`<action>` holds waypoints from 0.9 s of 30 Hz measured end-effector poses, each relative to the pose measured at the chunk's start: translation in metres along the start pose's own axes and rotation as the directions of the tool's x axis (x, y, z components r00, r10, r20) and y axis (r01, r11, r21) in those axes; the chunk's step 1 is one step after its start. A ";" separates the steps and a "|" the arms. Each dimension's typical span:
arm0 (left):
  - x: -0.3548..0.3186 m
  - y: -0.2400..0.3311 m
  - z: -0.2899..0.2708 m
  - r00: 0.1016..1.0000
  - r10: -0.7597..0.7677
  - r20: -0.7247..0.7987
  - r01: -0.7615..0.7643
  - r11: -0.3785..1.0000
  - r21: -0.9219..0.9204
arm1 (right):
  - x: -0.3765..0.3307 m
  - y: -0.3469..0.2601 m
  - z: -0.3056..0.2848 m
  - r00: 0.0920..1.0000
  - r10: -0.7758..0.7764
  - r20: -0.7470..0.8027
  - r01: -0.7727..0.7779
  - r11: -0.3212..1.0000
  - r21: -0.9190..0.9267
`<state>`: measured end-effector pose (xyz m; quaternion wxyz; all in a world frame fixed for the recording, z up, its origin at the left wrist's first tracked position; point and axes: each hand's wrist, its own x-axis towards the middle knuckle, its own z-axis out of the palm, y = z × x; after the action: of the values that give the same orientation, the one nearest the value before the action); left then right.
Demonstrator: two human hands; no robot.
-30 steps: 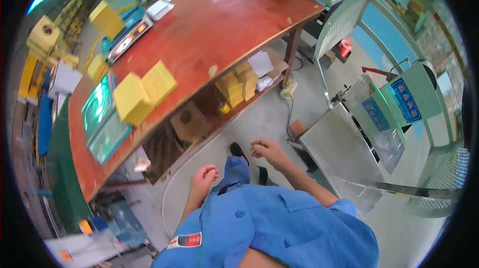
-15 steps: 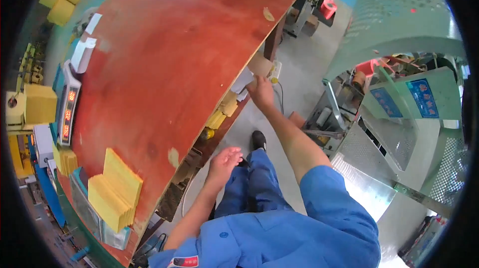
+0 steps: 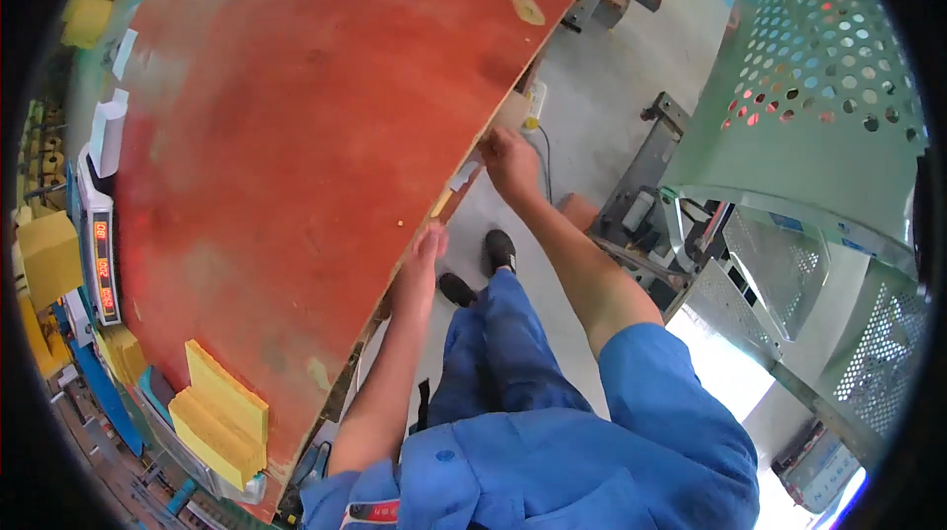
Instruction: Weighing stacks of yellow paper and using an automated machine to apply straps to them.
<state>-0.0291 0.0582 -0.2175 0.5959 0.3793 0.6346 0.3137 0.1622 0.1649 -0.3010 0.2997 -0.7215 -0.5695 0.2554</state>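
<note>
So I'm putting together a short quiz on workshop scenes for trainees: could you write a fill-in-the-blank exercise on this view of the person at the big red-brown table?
1. Both hands are at the ____ of the red-brown wooden table.
2. The right hand reaches further along it than the ____ hand.
3. The stack of yellow foam blocks lies on the table's corner, ____ from both hands.
4. The person's sleeves are ____ in colour.

Missing words: edge; left; apart; blue

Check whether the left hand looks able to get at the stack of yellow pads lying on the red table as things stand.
Probably yes: the left hand rests at the table edge, and bare tabletop lies between it and the yellow pads, though it would have to draw back toward the body.
</note>
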 end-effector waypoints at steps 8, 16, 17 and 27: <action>0.031 0.068 0.075 0.998 0.020 -0.057 -0.031 0.981 -0.192 | -0.087 -0.053 -0.066 0.968 -0.213 -0.131 0.246 0.908 0.339; -0.107 0.157 0.047 0.964 -0.058 0.260 0.188 0.839 -0.510 | -0.162 -0.147 -0.201 0.947 -0.293 -0.135 0.316 0.760 0.567; -0.119 0.174 0.039 0.970 -0.026 0.241 0.152 0.841 -0.520 | -0.162 -0.164 -0.210 0.934 -0.326 -0.145 0.348 0.743 0.572; -0.204 0.231 -0.088 0.914 0.405 -0.027 -0.352 0.758 -0.550 | -0.173 -0.309 -0.180 0.861 -0.500 -0.095 0.230 0.215 0.949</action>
<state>-0.0911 0.0074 0.0930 0.6316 0.3291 0.4007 0.5764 0.0453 0.0235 0.0517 0.6435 -0.2176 -0.4965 0.5403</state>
